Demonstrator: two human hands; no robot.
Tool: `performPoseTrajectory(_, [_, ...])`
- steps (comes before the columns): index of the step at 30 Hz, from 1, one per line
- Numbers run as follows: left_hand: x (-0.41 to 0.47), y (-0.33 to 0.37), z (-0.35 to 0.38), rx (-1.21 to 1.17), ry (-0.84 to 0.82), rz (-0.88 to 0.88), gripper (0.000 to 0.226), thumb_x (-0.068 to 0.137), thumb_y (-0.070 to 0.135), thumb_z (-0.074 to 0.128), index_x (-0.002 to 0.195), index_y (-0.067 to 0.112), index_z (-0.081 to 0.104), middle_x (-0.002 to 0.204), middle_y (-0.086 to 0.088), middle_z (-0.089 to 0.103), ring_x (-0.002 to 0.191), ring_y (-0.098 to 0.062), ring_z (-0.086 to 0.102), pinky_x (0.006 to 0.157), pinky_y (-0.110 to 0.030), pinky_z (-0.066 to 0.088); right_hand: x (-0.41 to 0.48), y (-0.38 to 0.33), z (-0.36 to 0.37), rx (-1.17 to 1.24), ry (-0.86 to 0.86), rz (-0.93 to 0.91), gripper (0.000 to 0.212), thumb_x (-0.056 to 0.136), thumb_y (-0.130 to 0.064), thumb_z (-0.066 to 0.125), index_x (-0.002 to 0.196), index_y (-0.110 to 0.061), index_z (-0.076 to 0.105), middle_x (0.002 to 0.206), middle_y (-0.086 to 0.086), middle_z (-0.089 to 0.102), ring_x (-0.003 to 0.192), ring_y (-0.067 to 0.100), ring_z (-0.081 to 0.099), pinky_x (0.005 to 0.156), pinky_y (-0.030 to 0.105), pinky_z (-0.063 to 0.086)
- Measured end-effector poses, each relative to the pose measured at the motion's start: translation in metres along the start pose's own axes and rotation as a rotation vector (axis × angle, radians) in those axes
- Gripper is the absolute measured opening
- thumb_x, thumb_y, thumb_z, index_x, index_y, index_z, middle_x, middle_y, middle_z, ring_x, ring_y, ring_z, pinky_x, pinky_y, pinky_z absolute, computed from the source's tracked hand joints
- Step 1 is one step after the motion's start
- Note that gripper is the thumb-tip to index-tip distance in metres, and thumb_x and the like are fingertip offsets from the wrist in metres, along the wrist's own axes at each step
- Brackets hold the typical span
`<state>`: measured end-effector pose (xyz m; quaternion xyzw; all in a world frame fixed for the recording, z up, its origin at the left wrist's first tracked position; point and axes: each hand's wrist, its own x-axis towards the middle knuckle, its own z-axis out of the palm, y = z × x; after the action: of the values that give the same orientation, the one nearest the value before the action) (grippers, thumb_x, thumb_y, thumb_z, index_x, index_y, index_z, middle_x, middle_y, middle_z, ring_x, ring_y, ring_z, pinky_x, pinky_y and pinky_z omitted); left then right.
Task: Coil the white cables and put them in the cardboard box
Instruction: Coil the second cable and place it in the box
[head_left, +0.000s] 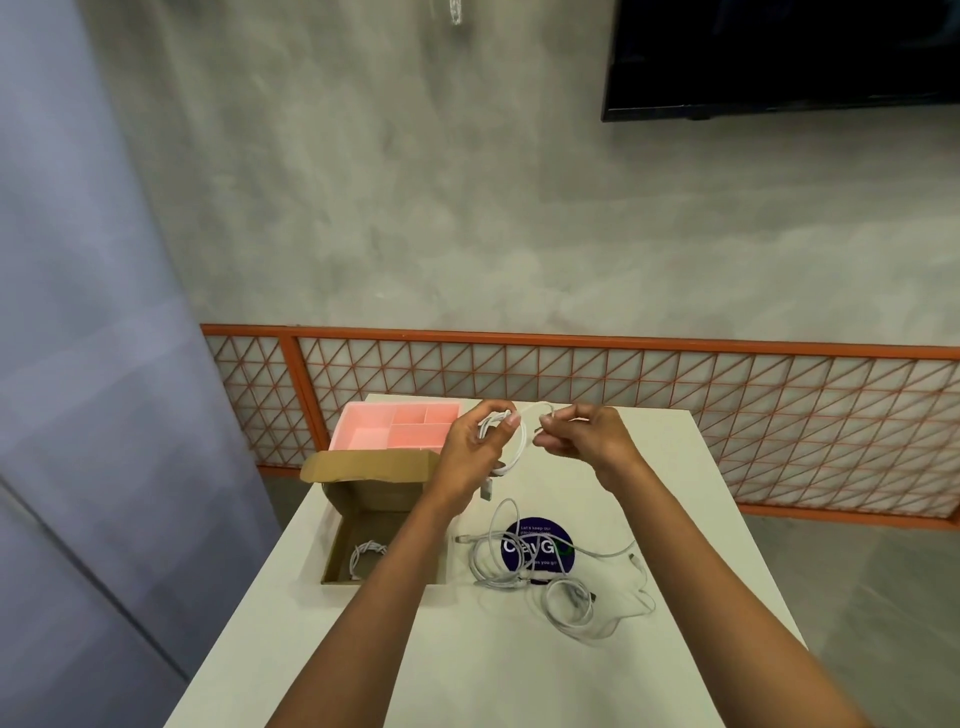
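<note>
Head view: left hand (475, 441) clenched round a part-wound white cable (511, 447), right hand (582, 434) just beside it pinching that cable's free end, both raised above the bench (519, 665). Below left hand: open cardboard box (384, 525) holding one coiled cable (366, 553). Below right hand: loose cables (561, 577) tangled across a dark round sticker (537, 545).

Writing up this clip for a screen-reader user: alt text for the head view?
Two bare hands coil a white cable above a white table, left hand gripping the loops, right hand pinching the free end. An open cardboard box on the left holds one coiled cable; loose cables lie tangled to the right.
</note>
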<state>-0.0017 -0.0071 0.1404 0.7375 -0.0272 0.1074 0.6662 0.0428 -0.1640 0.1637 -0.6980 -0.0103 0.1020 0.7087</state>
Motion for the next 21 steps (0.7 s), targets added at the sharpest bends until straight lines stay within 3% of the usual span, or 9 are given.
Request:
performPoseTrajectory(5, [0.004, -0.006, 0.0, -0.054, -0.003, -0.03, 0.01, 0.091, 0.03, 0.061, 0.098, 0.024, 0.064, 0.08, -0.004, 0.067, 0.067, -0.019, 0.058, 0.056, -0.026, 0.045, -0.002, 0.002, 0.009, 0.208, -0.131, 0.15, 0.006, 0.085, -0.002, 0.066, 0.085, -0.004, 0.06, 0.062, 0.003, 0.072, 0.058, 0.009, 0.07, 0.063, 0.023, 0.059])
performPoseTrajectory(7, [0.005, -0.008, 0.0, -0.066, -0.001, -0.033, 0.011, 0.091, 0.031, 0.062, 0.098, 0.023, 0.064, 0.086, -0.008, 0.067, 0.074, -0.024, 0.06, 0.062, -0.033, 0.046, -0.002, 0.004, 0.011, 0.137, -0.205, 0.18, 0.002, 0.087, -0.005, 0.064, 0.086, -0.007, 0.064, 0.064, -0.001, 0.072, 0.06, 0.007, 0.069, 0.073, 0.026, 0.056])
performPoseTrajectory(12, [0.007, -0.012, -0.002, -0.012, 0.069, -0.047, 0.016, 0.092, 0.031, 0.059, 0.102, 0.019, 0.062, 0.083, -0.003, 0.065, 0.072, -0.018, 0.058, 0.051, -0.02, 0.044, -0.006, 0.001, 0.016, -0.021, -0.283, 0.163, 0.019, 0.097, -0.023, 0.051, 0.088, -0.016, 0.066, 0.075, -0.006, 0.065, 0.075, 0.008, 0.06, 0.083, 0.029, 0.038])
performPoseTrajectory(15, [0.009, -0.013, -0.003, 0.044, 0.093, -0.051, 0.019, 0.093, 0.03, 0.058, 0.106, 0.016, 0.061, 0.099, -0.009, 0.065, 0.071, -0.012, 0.056, 0.049, -0.014, 0.043, -0.009, -0.001, 0.018, -0.067, -0.385, 0.146, 0.025, 0.089, -0.03, 0.063, 0.101, -0.008, 0.069, 0.078, -0.006, 0.063, 0.075, 0.006, 0.056, 0.082, 0.028, 0.041])
performPoseTrajectory(18, [0.01, -0.012, -0.003, 0.032, 0.118, -0.047, 0.017, 0.093, 0.03, 0.058, 0.102, 0.016, 0.06, 0.101, -0.012, 0.066, 0.069, -0.012, 0.057, 0.049, -0.017, 0.044, -0.011, -0.005, 0.02, -0.089, -0.326, 0.048, 0.033, 0.083, -0.007, 0.07, 0.111, 0.009, 0.064, 0.081, 0.007, 0.064, 0.071, 0.011, 0.061, 0.073, 0.022, 0.055])
performPoseTrajectory(21, [0.011, -0.014, -0.005, 0.091, 0.196, -0.036, 0.014, 0.093, 0.029, 0.058, 0.099, 0.017, 0.059, 0.094, -0.007, 0.06, 0.071, -0.012, 0.052, 0.048, -0.014, 0.044, -0.013, -0.014, 0.019, -0.343, -0.162, -0.111, 0.023, 0.084, -0.006, 0.069, 0.103, 0.007, 0.069, 0.082, 0.015, 0.071, 0.069, 0.017, 0.068, 0.068, 0.024, 0.058])
